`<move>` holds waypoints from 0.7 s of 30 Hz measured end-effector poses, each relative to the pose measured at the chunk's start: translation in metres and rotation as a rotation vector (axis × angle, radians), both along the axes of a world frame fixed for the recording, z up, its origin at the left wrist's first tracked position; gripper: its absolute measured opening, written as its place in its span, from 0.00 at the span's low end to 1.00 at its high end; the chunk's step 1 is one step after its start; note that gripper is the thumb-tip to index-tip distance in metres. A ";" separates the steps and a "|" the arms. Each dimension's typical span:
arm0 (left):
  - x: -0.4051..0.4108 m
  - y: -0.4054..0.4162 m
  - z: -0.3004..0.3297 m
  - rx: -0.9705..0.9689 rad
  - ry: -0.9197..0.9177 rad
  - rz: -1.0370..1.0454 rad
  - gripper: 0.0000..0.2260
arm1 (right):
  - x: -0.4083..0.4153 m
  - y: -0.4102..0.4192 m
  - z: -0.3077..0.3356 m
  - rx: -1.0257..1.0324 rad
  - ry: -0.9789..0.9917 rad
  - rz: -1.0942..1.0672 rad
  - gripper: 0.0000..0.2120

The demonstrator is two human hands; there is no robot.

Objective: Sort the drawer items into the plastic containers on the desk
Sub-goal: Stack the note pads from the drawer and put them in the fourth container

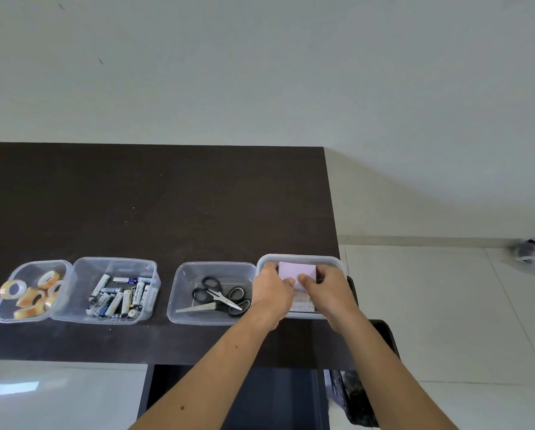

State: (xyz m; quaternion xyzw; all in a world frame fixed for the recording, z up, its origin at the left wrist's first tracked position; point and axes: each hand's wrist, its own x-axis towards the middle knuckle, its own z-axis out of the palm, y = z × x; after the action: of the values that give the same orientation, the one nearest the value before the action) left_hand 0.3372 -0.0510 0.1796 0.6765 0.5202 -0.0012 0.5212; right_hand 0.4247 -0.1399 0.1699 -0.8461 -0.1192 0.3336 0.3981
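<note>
Dark desk (167, 197) carries four tubs. Both hands, left hand (272, 290) and right hand (328, 290), pinch a pink notepad (297, 271) between their fingertips, steadying it inside the rightmost tub (300, 258), probably for neat placement.

Soft, even daylight fills the scene; the pale wall (260, 66) above the hands is bright and flat. A broad diagonal shadow falls on the wall and floor up and right of the hands. Down left of the arms, the glossy floor (15, 389) carries a bluish-white window glare. The dark desk (154, 197) reads matte, with faint specks. Wide-angle distortion bows the desk edges. Far right of the hands, a small object (532, 252) is smeared by blur. The hands themselves are slightly soft.
</note>
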 end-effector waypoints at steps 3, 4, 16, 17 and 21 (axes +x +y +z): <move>-0.001 0.000 0.000 -0.001 -0.001 0.002 0.14 | -0.003 -0.001 -0.001 0.001 -0.033 -0.011 0.09; -0.001 -0.001 0.001 0.002 0.001 0.005 0.14 | -0.003 -0.001 -0.002 0.000 -0.045 -0.011 0.09; -0.008 -0.006 0.026 -0.024 0.032 -0.059 0.16 | -0.006 -0.001 0.009 -0.058 -0.256 0.089 0.05; -0.012 -0.008 0.031 -0.015 0.017 -0.069 0.16 | -0.008 -0.001 0.010 -0.063 -0.287 0.101 0.06; -0.023 -0.006 0.047 0.013 -0.051 -0.108 0.13 | -0.011 -0.003 0.013 -0.064 -0.379 0.097 0.06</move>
State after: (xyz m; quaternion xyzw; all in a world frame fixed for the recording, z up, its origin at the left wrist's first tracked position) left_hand 0.3143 -0.0566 0.2270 0.7068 0.4695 -0.0088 0.5291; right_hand 0.4134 -0.1434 0.1831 -0.8993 -0.2219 0.1909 0.3250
